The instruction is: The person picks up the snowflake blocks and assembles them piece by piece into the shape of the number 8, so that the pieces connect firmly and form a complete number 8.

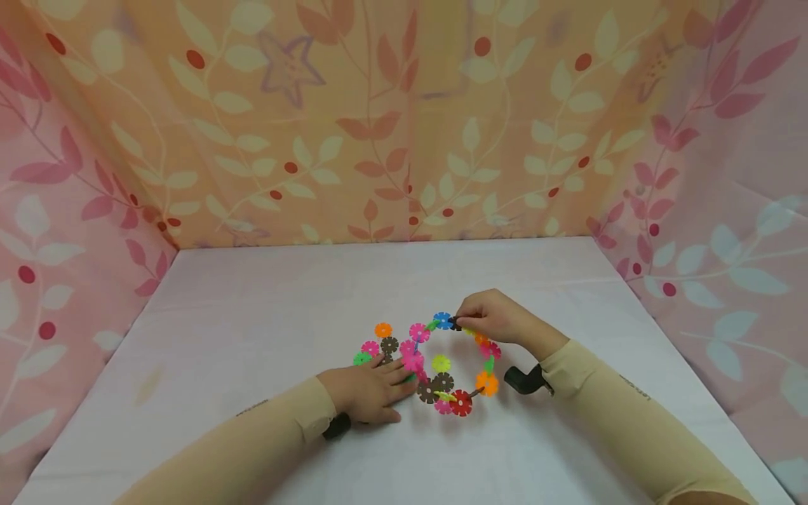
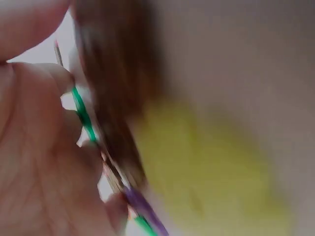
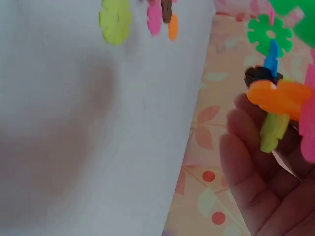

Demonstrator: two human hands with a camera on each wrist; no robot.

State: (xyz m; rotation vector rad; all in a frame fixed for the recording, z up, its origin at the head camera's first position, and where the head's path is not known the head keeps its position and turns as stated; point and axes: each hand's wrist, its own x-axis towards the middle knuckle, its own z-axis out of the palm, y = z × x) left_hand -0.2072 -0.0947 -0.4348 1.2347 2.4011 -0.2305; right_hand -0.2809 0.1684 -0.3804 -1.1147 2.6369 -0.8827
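2 bare hands at work on a white-covered bench [image 1: 252, 315], well apart from its far edge. Ring of linked notched discs [image 1: 419, 332] stands between the hands, right of the left hand and near side of the right; shadow falls on the bench beneath, but cannot tell how much of it touches down. Right hand [image 1: 495, 317] pinches the ring's far side at a dark disc [image 1: 455, 323], with a blue disc [image 1: 442, 320] just left of the fingertips; right wrist view has its fingers bent behind black, yellow-green and orange pieces. Left hand [image 1: 372, 391] palm down, fingers straight and spread, reaching over discs at the ring's left side. Beyond those fingers, a small cluster: orange disc [image 1: 383, 330] farthest, then brown disc [image 1: 388, 344], pink disc [image 1: 369, 348], green disc [image 1: 362, 359]. Near side of ring carries a red disc [image 1: 461, 403]; right side, a larger orange piece [image 1: 487, 384]. A yellow-green disc [image 1: 440, 362] shows within the ring's opening; its attachment unclear. Left wrist view mostly blurred brown and yellow. Both forearms in beige sleeves [image 1: 618, 414]. Leaf-patterned cloth [image 1: 404, 140] closes the far side, left and right.
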